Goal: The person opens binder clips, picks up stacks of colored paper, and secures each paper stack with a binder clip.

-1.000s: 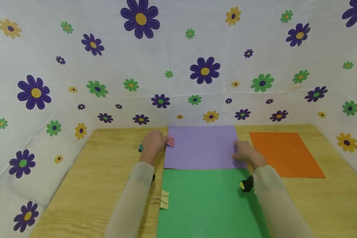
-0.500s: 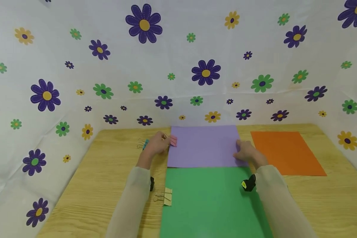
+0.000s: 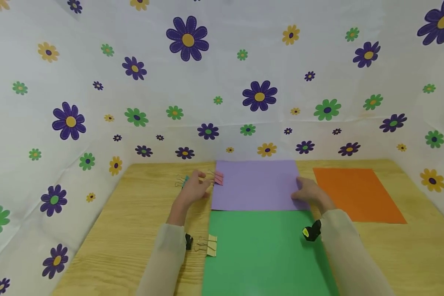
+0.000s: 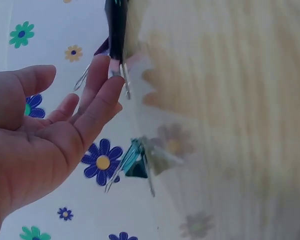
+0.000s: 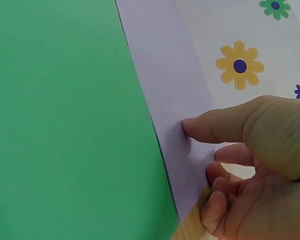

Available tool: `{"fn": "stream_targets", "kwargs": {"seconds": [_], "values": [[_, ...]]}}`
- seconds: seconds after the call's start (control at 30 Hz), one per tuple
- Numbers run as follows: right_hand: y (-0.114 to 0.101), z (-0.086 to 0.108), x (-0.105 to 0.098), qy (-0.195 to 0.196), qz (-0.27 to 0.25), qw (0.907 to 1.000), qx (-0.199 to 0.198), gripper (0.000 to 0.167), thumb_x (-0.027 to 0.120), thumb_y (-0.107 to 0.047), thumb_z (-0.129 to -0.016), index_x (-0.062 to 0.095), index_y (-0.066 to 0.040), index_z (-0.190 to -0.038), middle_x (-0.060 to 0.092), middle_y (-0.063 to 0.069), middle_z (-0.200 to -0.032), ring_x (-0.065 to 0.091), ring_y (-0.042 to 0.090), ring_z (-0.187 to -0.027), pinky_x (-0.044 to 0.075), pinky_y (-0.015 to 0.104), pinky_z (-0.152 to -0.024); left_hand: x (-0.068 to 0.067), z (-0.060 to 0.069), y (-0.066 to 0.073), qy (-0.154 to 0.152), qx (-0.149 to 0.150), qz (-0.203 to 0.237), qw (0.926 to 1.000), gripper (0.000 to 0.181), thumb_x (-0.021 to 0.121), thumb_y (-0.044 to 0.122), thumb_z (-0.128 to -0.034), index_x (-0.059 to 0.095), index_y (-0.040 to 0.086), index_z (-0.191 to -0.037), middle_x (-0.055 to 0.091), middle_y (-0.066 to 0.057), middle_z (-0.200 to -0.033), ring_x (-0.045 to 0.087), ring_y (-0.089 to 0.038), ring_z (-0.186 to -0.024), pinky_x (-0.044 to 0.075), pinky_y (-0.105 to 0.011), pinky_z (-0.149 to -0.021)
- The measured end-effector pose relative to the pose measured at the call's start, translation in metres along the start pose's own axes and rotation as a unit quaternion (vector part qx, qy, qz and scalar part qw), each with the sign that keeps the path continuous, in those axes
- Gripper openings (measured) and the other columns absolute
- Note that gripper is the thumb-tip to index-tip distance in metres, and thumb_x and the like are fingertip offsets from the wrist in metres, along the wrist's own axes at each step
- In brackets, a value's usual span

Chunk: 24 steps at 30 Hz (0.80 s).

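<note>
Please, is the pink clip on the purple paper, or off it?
On: the head view shows the pink clip over the left edge of the purple paper, its handles pointing outward.

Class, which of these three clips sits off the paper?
The blue clip, on the table beside the left hand; the pink clip is on the purple sheet, the yellow clip on the green sheet.

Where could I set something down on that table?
Bare wood lies between the left sleeve and the flowered cloth, and in front of the orange sheet. It's crowded around the left hand: teal clip, pink clip, purple sheet.
</note>
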State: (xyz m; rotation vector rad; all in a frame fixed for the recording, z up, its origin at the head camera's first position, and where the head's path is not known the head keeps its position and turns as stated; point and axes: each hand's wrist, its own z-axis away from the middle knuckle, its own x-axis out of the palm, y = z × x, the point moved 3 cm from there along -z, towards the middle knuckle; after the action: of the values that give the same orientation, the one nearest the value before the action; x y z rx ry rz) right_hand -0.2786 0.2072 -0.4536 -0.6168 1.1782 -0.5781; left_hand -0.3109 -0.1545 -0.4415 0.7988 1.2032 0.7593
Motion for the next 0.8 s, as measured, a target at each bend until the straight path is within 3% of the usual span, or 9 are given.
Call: {"fn": "stream_targets", "kwargs": {"seconds": [0.23, 0.5, 0.63, 0.8], "values": [[0.010, 0.002, -0.006, -0.001, -0.063, 0.9980, -0.007, 0.082, 0.063, -0.014, -0.091, 0.014, 0.013, -0.152, 0.020, 0.039, -0.153, 0.027, 0.053, -0.138, 0.025, 0.062, -0.114, -0.004, 0.008, -0.004, 0.017, 0.028, 0.008, 0.9994, 0.043, 0.051, 0.022, -0.1041, 0.041, -0.002, -0.139, 0.057, -0.025, -0.121, 0.069, -0.029, -0.087, 0.056, -0.038, -0.080], [0.012, 0.013, -0.010, -0.001, -0.093, 0.9954, -0.023, 0.079, 0.064, -0.016, -0.094, 0.016, 0.011, -0.152, 0.035, 0.039, -0.140, 0.041, 0.045, -0.121, 0.038, 0.057, -0.106, -0.003, 0.020, -0.002, 0.008, 0.046, -0.006, 0.9989, 0.038, 0.050, 0.022, -0.1042, 0.045, -0.001, -0.134, 0.058, -0.022, -0.118, 0.068, -0.028, -0.090, 0.054, -0.040, -0.082], [0.015, 0.021, -0.006, -0.001, -0.121, 0.9913, -0.051, 0.086, 0.065, -0.014, -0.093, 0.008, 0.009, -0.154, 0.027, 0.041, -0.145, 0.033, 0.051, -0.129, 0.031, 0.063, -0.109, -0.007, 0.024, 0.004, 0.037, 0.041, -0.018, 0.9983, 0.033, 0.050, 0.022, -0.1037, 0.050, 0.000, -0.128, 0.060, -0.022, -0.116, 0.067, -0.028, -0.089, 0.053, -0.035, -0.075], [0.012, 0.027, 0.002, -0.005, -0.113, 0.9909, -0.073, 0.090, 0.066, -0.015, -0.093, 0.004, 0.008, -0.154, 0.012, 0.043, -0.153, 0.020, 0.059, -0.138, 0.024, 0.067, -0.111, -0.022, 0.030, 0.004, 0.089, 0.031, -0.009, 0.9955, 0.030, 0.048, 0.022, -0.1034, 0.056, 0.000, -0.122, 0.060, -0.022, -0.112, 0.066, -0.024, -0.086, 0.053, -0.029, -0.070]]}}
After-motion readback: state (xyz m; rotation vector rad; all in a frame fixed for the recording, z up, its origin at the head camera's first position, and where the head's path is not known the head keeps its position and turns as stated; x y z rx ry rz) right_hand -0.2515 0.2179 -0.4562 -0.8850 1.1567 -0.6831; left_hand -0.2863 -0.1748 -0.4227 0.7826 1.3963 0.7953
